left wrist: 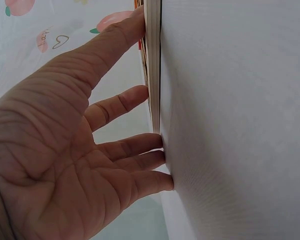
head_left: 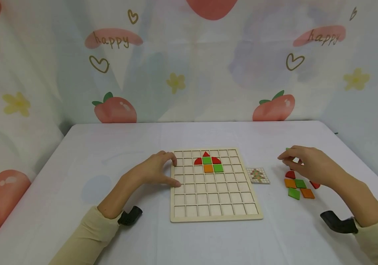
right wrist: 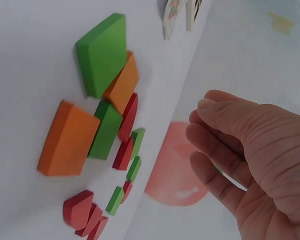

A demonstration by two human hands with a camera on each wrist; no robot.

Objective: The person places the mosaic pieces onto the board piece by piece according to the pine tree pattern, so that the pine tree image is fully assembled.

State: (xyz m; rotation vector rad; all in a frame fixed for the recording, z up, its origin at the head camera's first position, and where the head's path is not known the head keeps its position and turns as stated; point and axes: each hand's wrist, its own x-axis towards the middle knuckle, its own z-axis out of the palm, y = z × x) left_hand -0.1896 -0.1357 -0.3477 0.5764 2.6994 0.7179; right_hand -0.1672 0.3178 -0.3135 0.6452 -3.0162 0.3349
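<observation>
Left hand point(head_left: 154, 169) is resting, ungripping, on the board's point(head_left: 216, 188) left edge; right hand point(head_left: 310, 163) is hovering, loosely bent and empty, by coloured pieces point(head_left: 300, 183).
The right-wrist view is revealing farther pieces that the right hand is blocking from the head view; a picture card point(head_left: 258, 176) is lying between board and pieces on the white table point(head_left: 215, 243).

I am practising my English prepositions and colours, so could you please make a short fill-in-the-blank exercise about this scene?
1. The left hand touches the board's ____ edge.
2. The card lies to the ____ of the board.
3. The triangle on the board is ____.
4. The board holds ____ green pieces.

Missing words: left; right; red; two.
</observation>
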